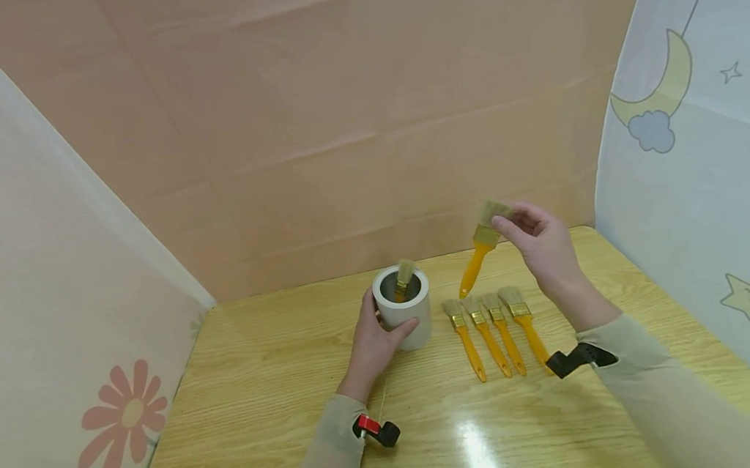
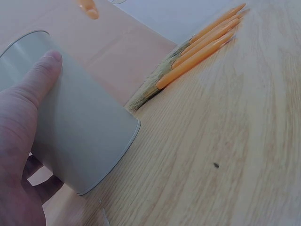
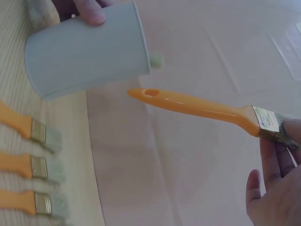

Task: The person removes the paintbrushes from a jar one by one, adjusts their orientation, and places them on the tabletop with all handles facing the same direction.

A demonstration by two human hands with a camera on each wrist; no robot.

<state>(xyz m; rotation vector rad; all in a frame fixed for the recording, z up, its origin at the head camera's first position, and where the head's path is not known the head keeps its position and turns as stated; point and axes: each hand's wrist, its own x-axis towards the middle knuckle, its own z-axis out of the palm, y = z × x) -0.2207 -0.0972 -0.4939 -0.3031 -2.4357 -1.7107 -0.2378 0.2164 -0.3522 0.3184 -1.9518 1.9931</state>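
Note:
My left hand (image 1: 375, 343) grips a white cylindrical can (image 1: 416, 330) from its left side, the thumb across the front of the wall. Inside the can stands one paintbrush (image 1: 405, 276), bristles up above the rim. To the right and higher, my right hand (image 1: 543, 246) pinches a wider paintbrush (image 1: 477, 266) by its bristle end. That brush's orange handle (image 3: 193, 104) points down toward the can, apart from it. In the left wrist view only the handle tip (image 2: 89, 8) of the raised brush appears.
Several orange-handled paintbrushes (image 1: 498, 331) lie in a row on the wooden table (image 1: 281, 388), right of the can, bristles toward the back. A pinkish cloth wall (image 1: 341, 134) rises behind the table. Printed white cloths (image 1: 696, 201) hang at both sides.

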